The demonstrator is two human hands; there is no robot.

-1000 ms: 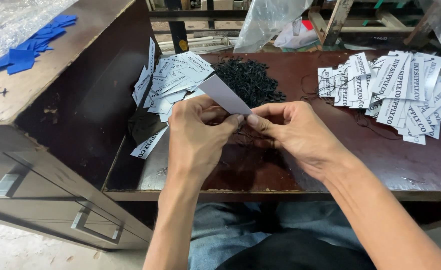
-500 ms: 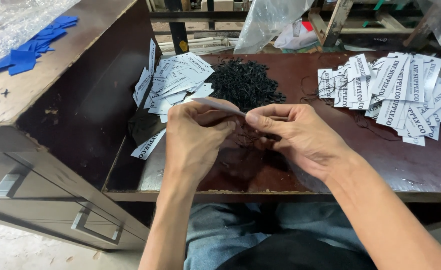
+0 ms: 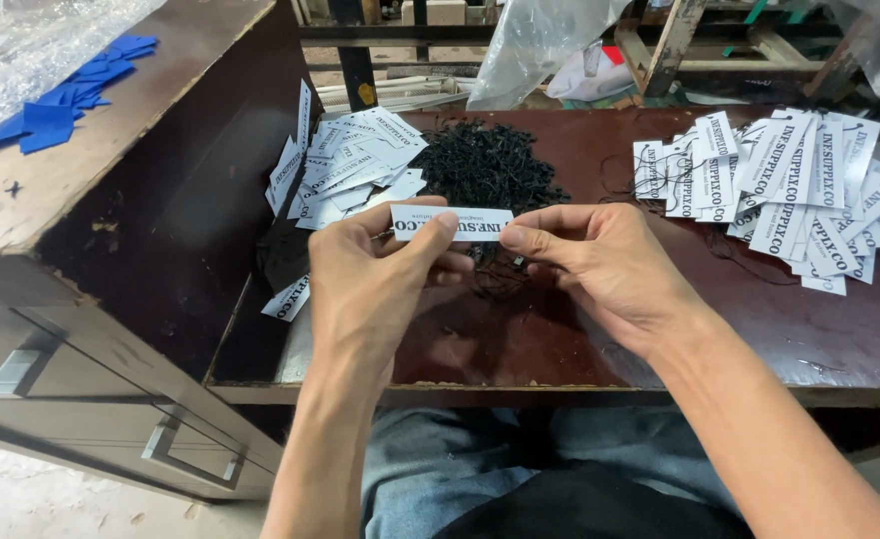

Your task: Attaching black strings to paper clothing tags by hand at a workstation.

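Both hands meet over the middle of the dark reddish-brown table (image 3: pixel 580 349), sharing one white paper tag (image 3: pixel 452 223) printed in black. The left hand (image 3: pixel 375 274) pinches the tag's left end between thumb and forefinger, and the right hand (image 3: pixel 599 265) closes its fingertips on the right end, so the tag lies flat and level, printed side up, where the person can see it. Holding it by both ends keeps the thin card steady and leaves its middle bare. Under the right hand's fingers something dark and thin, probably a black string, hangs near the tag's end, but whether it is threaded through cannot be told. Just behind the hands lies a heap of black string loops (image 3: pixel 488 165), within easy reach. To its left a loose pile of tags (image 3: pixel 345 165) leans against the side of a wooden cabinet (image 3: pixel 110 260), some standing on edge. On the right a fanned pile of tags with black strings (image 3: pixel 774 185) is kept well apart from the left pile, seemingly as a separate lot. Blue cloth pieces (image 3: pixel 70 100) lie on the cabinet's top, away from the hands.
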